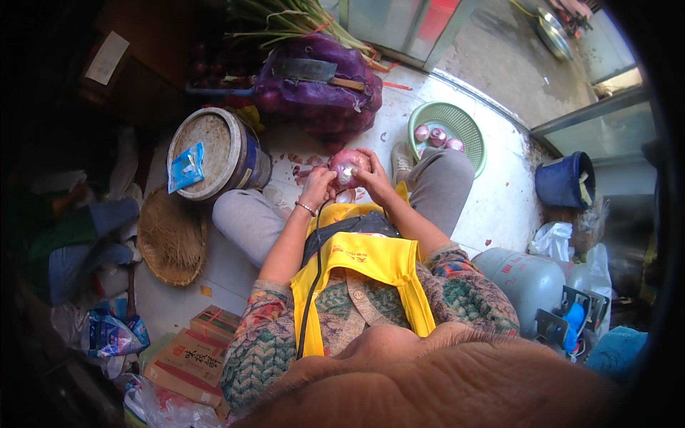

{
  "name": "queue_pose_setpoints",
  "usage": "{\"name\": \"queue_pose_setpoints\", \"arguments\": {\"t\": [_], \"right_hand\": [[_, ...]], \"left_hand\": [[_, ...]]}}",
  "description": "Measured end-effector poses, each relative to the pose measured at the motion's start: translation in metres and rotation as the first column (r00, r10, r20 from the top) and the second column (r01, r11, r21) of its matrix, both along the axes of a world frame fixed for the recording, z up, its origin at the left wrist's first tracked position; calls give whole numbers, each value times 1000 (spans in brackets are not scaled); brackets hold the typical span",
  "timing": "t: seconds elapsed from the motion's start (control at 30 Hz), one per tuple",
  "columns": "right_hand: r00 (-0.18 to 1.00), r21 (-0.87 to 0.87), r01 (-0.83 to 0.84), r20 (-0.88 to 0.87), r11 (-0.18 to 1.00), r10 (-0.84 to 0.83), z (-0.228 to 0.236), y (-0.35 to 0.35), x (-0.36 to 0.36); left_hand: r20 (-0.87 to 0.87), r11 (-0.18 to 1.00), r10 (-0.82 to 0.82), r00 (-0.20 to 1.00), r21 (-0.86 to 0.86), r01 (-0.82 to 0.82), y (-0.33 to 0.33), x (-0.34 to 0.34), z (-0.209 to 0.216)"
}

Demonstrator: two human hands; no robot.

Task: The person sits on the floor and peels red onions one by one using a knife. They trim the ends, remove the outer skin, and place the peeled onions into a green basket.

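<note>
Gripping large red onion (349, 158) with left hand (317, 187) and right hand (375, 180), clamping it between fingers of both, left of green plastic colander (471, 132); also seeing small red onions (437, 135) inside colander, purple mesh sack (339, 118) bearing cleaver (303, 69) left of and beyond colander, lidded bucket (214, 135) well left, blue bucket (556, 184) right of colander

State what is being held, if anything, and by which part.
A red onion: the right hand holds it by its right side; the left hand touches its lower left.

Hands (376, 180) can pass beside purple sack (314, 103); right knee (457, 170) crowds basket (472, 135).
</note>
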State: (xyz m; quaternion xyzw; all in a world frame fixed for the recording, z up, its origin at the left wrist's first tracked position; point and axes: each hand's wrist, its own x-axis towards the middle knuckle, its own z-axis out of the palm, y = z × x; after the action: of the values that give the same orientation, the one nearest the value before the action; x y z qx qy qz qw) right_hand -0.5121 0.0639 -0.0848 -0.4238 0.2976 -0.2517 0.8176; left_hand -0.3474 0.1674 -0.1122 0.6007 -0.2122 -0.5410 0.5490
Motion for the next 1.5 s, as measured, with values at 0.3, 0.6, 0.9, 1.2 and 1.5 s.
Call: {"name": "queue_pose_setpoints", "arguments": {"t": [0.3, 0.6, 0.9, 1.2, 1.5], "right_hand": [[1000, -136, -3, 19, 991, 6, -1, 5, 8], [997, -226, 23, -70, 974, -40, -8, 1, 2], [984, -443, -36, -170, 896, -45, -7, 3, 4], [990, -335, -8, -135, 942, -39, -9, 3, 5], [981, 318, -95, 192, 943, 34, -6, 1, 2]], "left_hand": [[26, 993, 3, 1000, -118, 0, 7, 5, -40], [-118, 991, 81, 990, 115, -67, 15, -6, 30], [-99, 983, 120, 988, 148, -105, 16, -6, 30], [-38, 986, 125, 991, 113, -120, 16, -4, 15], [581, 964, -26, 814, 229, -133, 21, -2, 24]]}}
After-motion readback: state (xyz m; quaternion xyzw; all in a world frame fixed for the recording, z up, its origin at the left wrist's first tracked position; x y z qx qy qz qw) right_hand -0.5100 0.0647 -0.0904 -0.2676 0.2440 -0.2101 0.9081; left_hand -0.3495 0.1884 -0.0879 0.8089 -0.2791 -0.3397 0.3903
